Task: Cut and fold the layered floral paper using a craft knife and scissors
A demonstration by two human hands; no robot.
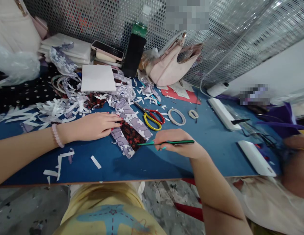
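My left hand [94, 125] lies flat on the blue table [211, 137], its fingertips pressing down a strip of purple floral fabric [132, 119]. A darker red-and-black patterned piece [130, 134] lies on that fabric. My right hand [177, 143] is closed around a thin green stick-like tool [166, 142], held level with its tip touching the dark piece. A pink bead bracelet [57, 135] is on my left wrist.
Red-and-yellow scissors [152, 117] and two tape rings [177, 117] lie just beyond the fabric. White paper scraps [51, 109] litter the left. A pink bag [170, 65], phones, a bottle and white boxes stand at the back. White devices [255, 158] lie right; another person's arm [296, 163] is at the right edge.
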